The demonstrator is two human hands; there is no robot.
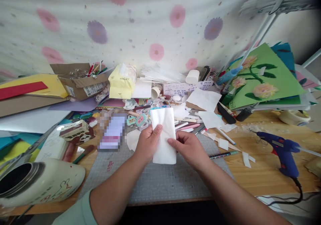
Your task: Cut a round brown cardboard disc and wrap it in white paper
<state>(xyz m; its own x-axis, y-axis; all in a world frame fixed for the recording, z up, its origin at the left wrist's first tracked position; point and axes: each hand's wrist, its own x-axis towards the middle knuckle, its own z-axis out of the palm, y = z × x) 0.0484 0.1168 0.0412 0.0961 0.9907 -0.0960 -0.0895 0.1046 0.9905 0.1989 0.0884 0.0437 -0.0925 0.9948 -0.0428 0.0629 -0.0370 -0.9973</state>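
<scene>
A folded white paper tissue (164,148) is held upright between my two hands, above a grey cutting mat (155,181). My left hand (147,141) grips its left edge, thumb lying on the front face. On the right edge, my right hand (188,146) pinches it between thumb and curled fingers. The fingers behind the tissue are partly hidden. Just past it lie pens (189,127) and small paper cut-outs (140,119). A phone with a blurred screen (112,131) rests left of my left hand.
At right, a blue glue gun (281,148) lies with its cord over the table edge. A wide cream jar (57,181) stands front left, near large scissors (32,148). Behind are a cardboard box (80,84), a yellow packet (121,83) and a green flower card (278,74).
</scene>
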